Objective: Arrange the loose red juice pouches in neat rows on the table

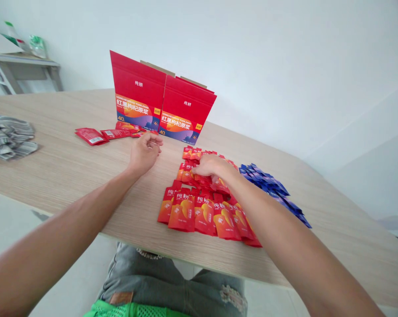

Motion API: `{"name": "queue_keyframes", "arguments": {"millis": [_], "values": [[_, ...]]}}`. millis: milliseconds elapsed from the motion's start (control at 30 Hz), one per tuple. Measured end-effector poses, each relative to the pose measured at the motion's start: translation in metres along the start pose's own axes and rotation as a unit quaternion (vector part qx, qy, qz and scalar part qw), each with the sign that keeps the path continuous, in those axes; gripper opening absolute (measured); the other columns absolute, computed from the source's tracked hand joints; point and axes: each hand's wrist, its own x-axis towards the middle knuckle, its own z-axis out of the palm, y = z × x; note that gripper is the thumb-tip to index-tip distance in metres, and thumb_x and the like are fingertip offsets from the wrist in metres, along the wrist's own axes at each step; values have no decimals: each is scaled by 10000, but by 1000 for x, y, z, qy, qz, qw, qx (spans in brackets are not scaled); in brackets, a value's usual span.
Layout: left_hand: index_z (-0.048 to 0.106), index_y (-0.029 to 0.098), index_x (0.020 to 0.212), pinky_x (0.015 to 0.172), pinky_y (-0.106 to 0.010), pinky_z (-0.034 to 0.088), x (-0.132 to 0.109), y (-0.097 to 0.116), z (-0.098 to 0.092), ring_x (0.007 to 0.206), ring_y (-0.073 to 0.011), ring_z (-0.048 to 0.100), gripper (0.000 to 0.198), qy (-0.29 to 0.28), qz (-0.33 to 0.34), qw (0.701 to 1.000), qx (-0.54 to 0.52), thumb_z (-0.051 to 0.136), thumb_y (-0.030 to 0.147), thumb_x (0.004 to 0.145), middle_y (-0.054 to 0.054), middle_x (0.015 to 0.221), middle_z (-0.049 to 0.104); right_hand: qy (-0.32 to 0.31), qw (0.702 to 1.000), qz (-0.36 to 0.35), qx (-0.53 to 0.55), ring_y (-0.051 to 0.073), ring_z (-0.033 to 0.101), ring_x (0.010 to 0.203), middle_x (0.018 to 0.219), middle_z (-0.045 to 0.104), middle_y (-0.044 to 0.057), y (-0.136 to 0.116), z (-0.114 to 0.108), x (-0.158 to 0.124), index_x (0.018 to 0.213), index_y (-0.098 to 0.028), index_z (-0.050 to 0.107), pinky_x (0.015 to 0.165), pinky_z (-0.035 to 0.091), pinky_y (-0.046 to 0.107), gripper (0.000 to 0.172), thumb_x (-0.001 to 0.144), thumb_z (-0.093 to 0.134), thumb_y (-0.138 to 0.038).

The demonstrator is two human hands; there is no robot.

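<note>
Red pouches with orange fruit pictures point(182, 213) lie in overlapping rows on the table. Over the middle row, my right hand point(210, 166) reaches palm down, thumb and fingers bent around a red pouch point(202, 181); its fingertips are partly hidden. To the left, my left hand point(146, 152) hovers with loosely bent fingers apart and nothing visible in them. Just beyond it, several loose red pouches point(116, 133) lie in front of two red boxes. The left box point(137, 92) and the right box point(187, 105) stand upright side by side, top flaps raised.
Blue pouches point(268, 182) lie in overlapping rows to the right of the red ones. A striped cloth point(10, 135) is crumpled at the table's left. Behind the wooden table point(86, 176) is a white wall; a side desk point(33, 61) with bottles stands far left.
</note>
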Motion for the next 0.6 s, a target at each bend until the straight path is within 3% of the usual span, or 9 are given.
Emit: {"name": "queue_keyframes", "arguments": {"millis": [100,267,467,600], "values": [[685,175,873,568,-218,519,0,0,0,622,-121,664,234,-6,-4,1000,5,563,34,732,-29,880,761,-32,999,11,-16,342,769,1142,1131,799,186,-2,2,5,1257,-139,799,934,627,364,460,947,753,-476],[682,177,868,573,-237,511,0,0,-1,613,-133,661,211,-12,-1,1000,12,566,46,749,-36,872,762,-33,999,19,-38,370,689,1310,1417,699,205,-6,7,8,1445,-144,700,1050,593,431,653,956,733,-576],[690,185,898,624,-279,537,0,-9,-3,676,-174,691,197,-45,14,997,63,567,100,771,-47,885,773,-17,998,23,-54,366,680,1326,1431,694,194,-7,10,2,1429,-168,713,1058,586,428,650,955,744,-612],[711,198,908,825,-367,600,8,-26,-10,886,-250,736,201,-68,54,978,190,568,124,788,-79,957,788,9,998,26,-55,370,674,1337,1435,690,200,-5,6,-11,1409,-164,719,1044,586,425,637,999,686,-651]]}}
